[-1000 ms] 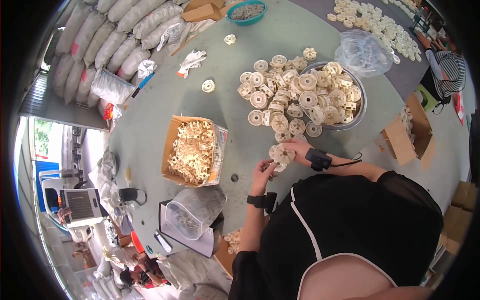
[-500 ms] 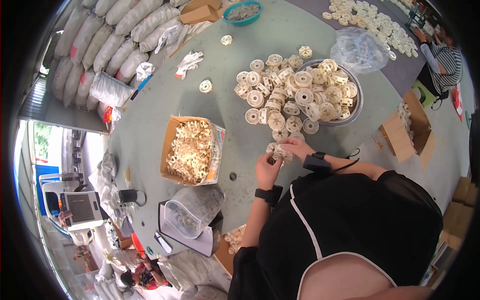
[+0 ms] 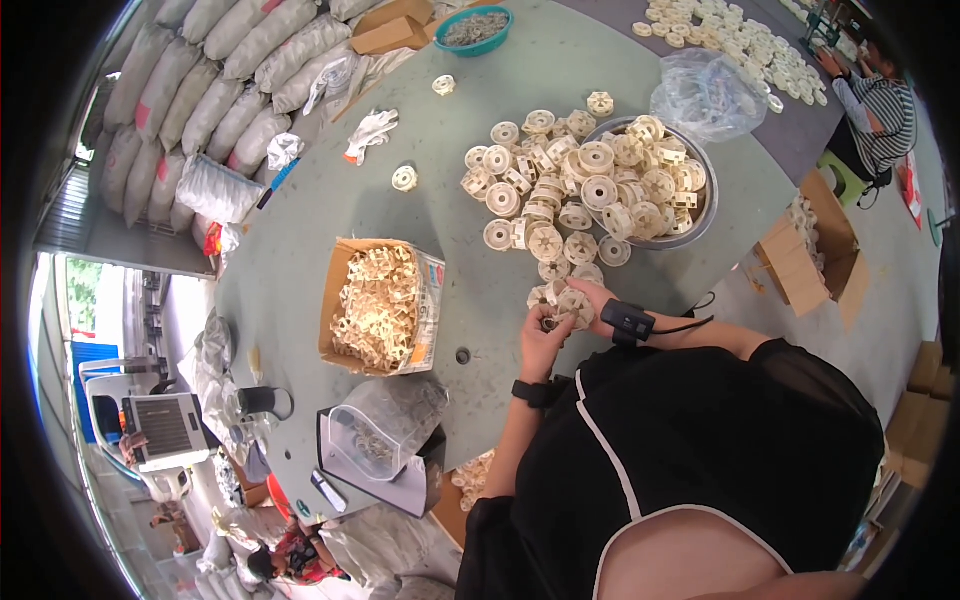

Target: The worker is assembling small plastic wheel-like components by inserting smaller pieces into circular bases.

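Close in front of my body, my left hand [image 3: 545, 341] and my right hand [image 3: 596, 299] are closed together on a cream plastic wheel [image 3: 573, 309]. My left fingers press at its lower left side, while the right hand wraps its right side and partly covers it. Another cream part shows right beside it, and I cannot tell whether it is held or lies on the table. Just beyond my hands spreads a pile of similar wheels [image 3: 545, 243], heaped up against and inside a metal bowl [image 3: 711, 205].
A cardboard box [image 3: 329, 338] of small cream clips stands left on the green table [image 3: 480, 350]. Nearer is a clear plastic scoop-shaped container [image 3: 400, 455]. White gloves [image 3: 372, 135], a teal basin [image 3: 500, 47] and a plastic bag [image 3: 705, 95] lie farther off. Other people work at far right and lower left.
My right hand has turned and wraps farther round the wheel, whose flat face now shows more. My left hand stays at its lower side. The whole view has shifted slightly.
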The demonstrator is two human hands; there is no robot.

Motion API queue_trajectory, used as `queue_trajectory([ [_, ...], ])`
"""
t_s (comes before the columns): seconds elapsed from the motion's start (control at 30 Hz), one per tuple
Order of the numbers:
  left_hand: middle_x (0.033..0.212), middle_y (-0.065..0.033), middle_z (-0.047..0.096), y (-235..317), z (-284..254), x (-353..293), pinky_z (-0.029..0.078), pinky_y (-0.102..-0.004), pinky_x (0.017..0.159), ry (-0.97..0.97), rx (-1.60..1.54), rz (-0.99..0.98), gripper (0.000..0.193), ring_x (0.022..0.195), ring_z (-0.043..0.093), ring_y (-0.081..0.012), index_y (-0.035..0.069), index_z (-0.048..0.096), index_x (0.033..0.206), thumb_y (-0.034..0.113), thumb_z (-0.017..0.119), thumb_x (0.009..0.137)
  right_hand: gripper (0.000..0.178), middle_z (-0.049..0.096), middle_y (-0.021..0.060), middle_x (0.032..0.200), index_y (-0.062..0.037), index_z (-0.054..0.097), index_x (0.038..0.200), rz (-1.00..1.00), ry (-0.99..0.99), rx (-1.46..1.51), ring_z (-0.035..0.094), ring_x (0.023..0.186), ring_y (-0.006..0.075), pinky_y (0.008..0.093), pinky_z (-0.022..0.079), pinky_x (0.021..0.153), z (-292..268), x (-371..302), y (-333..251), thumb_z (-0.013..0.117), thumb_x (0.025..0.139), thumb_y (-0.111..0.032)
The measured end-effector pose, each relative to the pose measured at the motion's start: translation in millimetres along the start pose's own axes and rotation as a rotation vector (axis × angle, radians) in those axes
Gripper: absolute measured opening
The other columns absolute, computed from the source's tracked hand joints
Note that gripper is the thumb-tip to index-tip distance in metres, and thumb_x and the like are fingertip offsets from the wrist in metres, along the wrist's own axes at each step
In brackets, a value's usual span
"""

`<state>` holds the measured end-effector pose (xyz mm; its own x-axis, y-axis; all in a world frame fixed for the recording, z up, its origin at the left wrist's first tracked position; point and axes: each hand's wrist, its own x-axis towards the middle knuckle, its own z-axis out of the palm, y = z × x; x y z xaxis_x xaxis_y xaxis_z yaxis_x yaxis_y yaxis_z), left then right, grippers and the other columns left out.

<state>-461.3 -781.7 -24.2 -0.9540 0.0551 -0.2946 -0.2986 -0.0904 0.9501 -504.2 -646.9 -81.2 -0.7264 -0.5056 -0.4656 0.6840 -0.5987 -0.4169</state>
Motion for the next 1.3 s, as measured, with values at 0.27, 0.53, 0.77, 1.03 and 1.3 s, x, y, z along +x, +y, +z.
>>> queue_trajectory([
  [0.27, 0.071, -0.0024, 0.055, 5, -7, 2, 0.038, -0.0207, 0.050, 0.043, 0.565, 0.391, 0.029, 0.057, 0.048, -0.0069, -0.001, 0.056, 0.087, 0.014, 0.069, 0.066, 0.041, 0.059, 0.0045, 0.084, -0.0134, 0.050, 0.102, 0.396, 0.123, -0.229, 0.057, 0.069, 0.0206, 0.0345, 0.045, 0.059, 27, -16, -19, 0.033, 0.085, -0.046],
  [0.53, 0.080, -0.0070, 0.053, 3, -13, 3, 0.042, -0.0253, 0.058, 0.115, 0.569, 0.176, 0.031, 0.065, 0.050, -0.0123, 0.001, 0.060, 0.089, 0.016, 0.069, 0.064, 0.051, 0.059, 0.0047, 0.079, -0.0154, 0.053, 0.097, 0.427, 0.011, -0.264, 0.057, 0.062, 0.0199, 0.0299, 0.043, 0.051, 21, -20, -17, 0.027, 0.082, -0.056],
  [0.77, 0.076, -0.0088, 0.050, -5, -9, 4, 0.043, -0.0278, 0.059, 0.115, 0.688, 0.349, 0.030, 0.063, 0.051, -0.0183, 0.002, 0.060, 0.089, 0.014, 0.067, 0.062, 0.045, 0.059, 0.0031, 0.079, -0.0157, 0.051, 0.098, 0.411, 0.135, -0.453, 0.057, 0.060, 0.0162, 0.0289, 0.043, 0.049, 16, -15, -8, 0.033, 0.081, -0.054],
  [1.03, 0.075, -0.0089, 0.051, 6, 5, 0, 0.043, -0.0281, 0.059, 0.214, 0.717, 0.338, 0.029, 0.064, 0.051, -0.0189, 0.001, 0.057, 0.086, 0.013, 0.067, 0.061, 0.035, 0.057, -0.0008, 0.089, -0.0176, 0.050, 0.101, 0.273, 0.264, -0.240, 0.056, 0.073, 0.0140, 0.0318, 0.046, 0.060, 27, -20, -5, 0.043, 0.081, -0.046],
  [1.3, 0.068, -0.0003, 0.052, 11, -15, 11, 0.038, -0.0190, 0.049, -0.086, 0.117, -0.002, 0.022, 0.055, 0.046, -0.0064, 0.002, 0.057, 0.085, 0.015, 0.066, 0.069, 0.036, 0.058, -0.0012, 0.086, -0.0168, 0.051, 0.098, 0.467, 0.084, -0.039, 0.056, 0.073, 0.0139, 0.0291, 0.043, 0.054, 13, -15, -13, 0.042, 0.081, -0.047],
])
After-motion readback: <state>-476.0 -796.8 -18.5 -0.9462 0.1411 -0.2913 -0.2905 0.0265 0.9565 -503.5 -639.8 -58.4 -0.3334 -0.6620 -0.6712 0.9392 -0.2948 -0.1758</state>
